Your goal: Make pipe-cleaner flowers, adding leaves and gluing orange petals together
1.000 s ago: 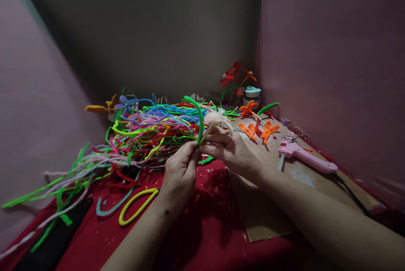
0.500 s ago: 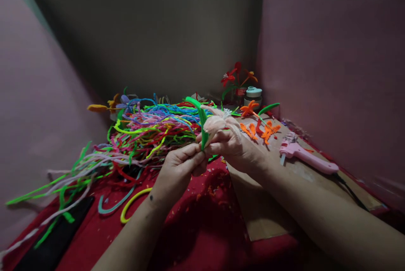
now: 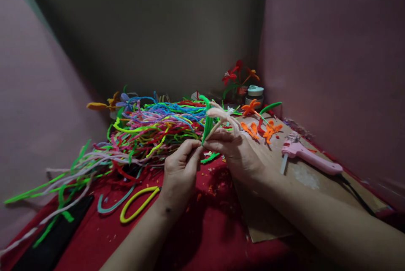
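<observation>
Both hands meet above the middle of the table. My left hand is closed, thumb and index finger pinching the lower tip of a green pipe-cleaner leaf. Beside it my right hand is closed around the base of a pale pink pipe-cleaner flower, its fingertips almost touching the left ones. The flower tilts right over the right hand, with white stamens at its centre. Leaf and flower come together at the fingertips; whether they are joined there is hidden by the fingers.
A heap of coloured pipe cleaners spreads behind and left. Yellow-handled scissors lie nearer, by a black flat item. On the cardboard at right are a pink glue gun and orange flower pieces. A lidded jar stands behind.
The pink flower has turned, now showing more of its side and stem. My left hand has shifted slightly down, and more of the scissors' handle shows.
</observation>
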A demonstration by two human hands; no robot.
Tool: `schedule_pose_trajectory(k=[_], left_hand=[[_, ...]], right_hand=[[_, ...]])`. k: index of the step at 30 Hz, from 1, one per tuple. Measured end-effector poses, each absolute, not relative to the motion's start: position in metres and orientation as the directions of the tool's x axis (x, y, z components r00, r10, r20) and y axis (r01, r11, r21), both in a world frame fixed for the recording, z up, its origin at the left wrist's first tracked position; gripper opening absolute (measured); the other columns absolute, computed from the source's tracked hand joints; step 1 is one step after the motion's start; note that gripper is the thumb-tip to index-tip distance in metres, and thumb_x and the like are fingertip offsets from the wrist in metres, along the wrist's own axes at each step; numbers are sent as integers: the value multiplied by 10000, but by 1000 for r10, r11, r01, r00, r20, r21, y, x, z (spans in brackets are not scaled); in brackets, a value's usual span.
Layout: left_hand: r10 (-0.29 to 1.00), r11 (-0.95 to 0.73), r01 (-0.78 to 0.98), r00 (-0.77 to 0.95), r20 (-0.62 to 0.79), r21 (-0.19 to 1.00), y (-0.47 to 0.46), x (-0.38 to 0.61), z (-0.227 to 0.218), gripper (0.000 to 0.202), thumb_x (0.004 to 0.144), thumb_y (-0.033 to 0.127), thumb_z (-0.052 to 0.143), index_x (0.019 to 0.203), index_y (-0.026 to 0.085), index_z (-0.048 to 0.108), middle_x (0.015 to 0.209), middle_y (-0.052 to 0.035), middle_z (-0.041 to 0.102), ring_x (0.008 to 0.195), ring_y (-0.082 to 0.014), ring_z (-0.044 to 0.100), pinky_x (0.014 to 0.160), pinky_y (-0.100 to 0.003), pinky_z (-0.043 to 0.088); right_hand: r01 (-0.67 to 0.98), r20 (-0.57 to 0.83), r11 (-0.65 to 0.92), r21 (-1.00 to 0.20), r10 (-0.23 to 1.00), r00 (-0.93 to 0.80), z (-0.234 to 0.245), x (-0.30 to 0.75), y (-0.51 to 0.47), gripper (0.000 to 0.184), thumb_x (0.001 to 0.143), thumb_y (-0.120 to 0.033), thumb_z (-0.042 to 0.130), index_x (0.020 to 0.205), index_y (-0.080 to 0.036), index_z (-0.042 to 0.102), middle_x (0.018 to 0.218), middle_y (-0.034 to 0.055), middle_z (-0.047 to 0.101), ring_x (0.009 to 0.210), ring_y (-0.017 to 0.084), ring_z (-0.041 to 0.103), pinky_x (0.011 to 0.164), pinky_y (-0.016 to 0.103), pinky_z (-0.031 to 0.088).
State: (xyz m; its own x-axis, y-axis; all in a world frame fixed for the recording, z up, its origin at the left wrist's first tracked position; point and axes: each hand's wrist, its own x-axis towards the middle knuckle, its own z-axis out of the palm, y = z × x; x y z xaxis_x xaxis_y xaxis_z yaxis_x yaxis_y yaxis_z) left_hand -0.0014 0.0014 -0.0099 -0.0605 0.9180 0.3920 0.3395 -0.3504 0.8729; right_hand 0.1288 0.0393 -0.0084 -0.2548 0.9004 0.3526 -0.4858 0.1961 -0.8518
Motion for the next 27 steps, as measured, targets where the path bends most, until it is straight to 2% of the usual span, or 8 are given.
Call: schedule_pose_trajectory(k=[6, 9, 11, 13, 16, 19, 23, 27], left_hand=[[976, -216, -49, -1, 217, 975, 2, -4, -2, 124, 796, 262, 616, 741, 153, 594, 564, 49, 446, 488, -42, 322, 456, -189, 225], [983, -177, -148, 29, 183, 973, 1, -4, 2, 131, 772, 255, 646, 728, 141, 599, 559, 46, 444, 481, -32, 319, 456, -186, 213], [985, -151, -200, 55, 165, 968, 0, -5, 3, 126, 758, 246, 663, 730, 137, 607, 555, 48, 436, 474, -26, 316, 454, -183, 207], [986, -117, -253, 86, 143, 960, 0, -5, 3, 119, 751, 231, 671, 725, 134, 608, 545, 51, 429, 467, -23, 318, 451, -179, 206], [978, -39, -320, 183, 102, 947, 1, -8, 3, 116, 753, 213, 668, 711, 125, 605, 517, 54, 423, 438, -12, 300, 437, -170, 196], [941, 85, -353, 337, 42, 932, 2, -11, 2, 105, 764, 217, 658, 766, 119, 623, 519, 55, 439, 393, 8, 232, 415, -165, 171], [904, 173, -367, 427, 0, 914, 5, -15, -3, 148, 790, 209, 629, 914, 127, 636, 528, 64, 441, 371, 17, 169, 398, -158, 186], [879, 203, -382, 478, 4, 901, 7, -16, -4, 157, 757, 249, 665, 831, 117, 624, 480, 79, 394, 360, 10, 164, 376, -149, 197]], right_hand=[[-524, 352, 86, -847, 829, -434, -12, 136, 47, 96, 661, -213, 734, 752, -193, 711, 745, -14, 657, 749, 137, 576, 816, 319, 453], [-572, 462, 159, -805, 774, -434, -3, 137, 46, 323, 660, -123, 704, 956, -250, 695, 961, -6, 678, 895, 167, 597, 851, 323, 453], [-621, 553, 242, -746, 744, -374, 7, 136, 44, 522, 644, -63, 682, 1105, -304, 631, 1146, -21, 626, 1029, 179, 568, 899, 315, 442], [-627, 605, 307, -716, 721, -339, 13, 134, 41, 582, 631, -43, 680, 1137, -323, 613, 1232, -35, 580, 1106, 183, 532, 930, 299, 430], [-565, 583, 307, -766, 701, -410, 12, 137, 45, 503, 652, -86, 702, 1094, -322, 649, 1207, -27, 593, 1021, 180, 570, 858, 301, 477], [-482, 483, 209, -851, 674, -560, 2, 144, 53, 261, 706, -187, 708, 952, -276, 711, 960, -1, 671, 871, 165, 610, 783, 329, 515], [-406, 417, 187, -895, 677, -606, -2, 149, 58, 233, 675, -183, 733, 897, -253, 726, 977, 7, 674, 916, 168, 611, 843, 354, 501], [-386, 432, 244, -890, 724, -538, 2, 146, 53, 229, 650, -180, 755, 868, -247, 734, 952, 10, 683, 873, 163, 612, 774, 320, 515]])
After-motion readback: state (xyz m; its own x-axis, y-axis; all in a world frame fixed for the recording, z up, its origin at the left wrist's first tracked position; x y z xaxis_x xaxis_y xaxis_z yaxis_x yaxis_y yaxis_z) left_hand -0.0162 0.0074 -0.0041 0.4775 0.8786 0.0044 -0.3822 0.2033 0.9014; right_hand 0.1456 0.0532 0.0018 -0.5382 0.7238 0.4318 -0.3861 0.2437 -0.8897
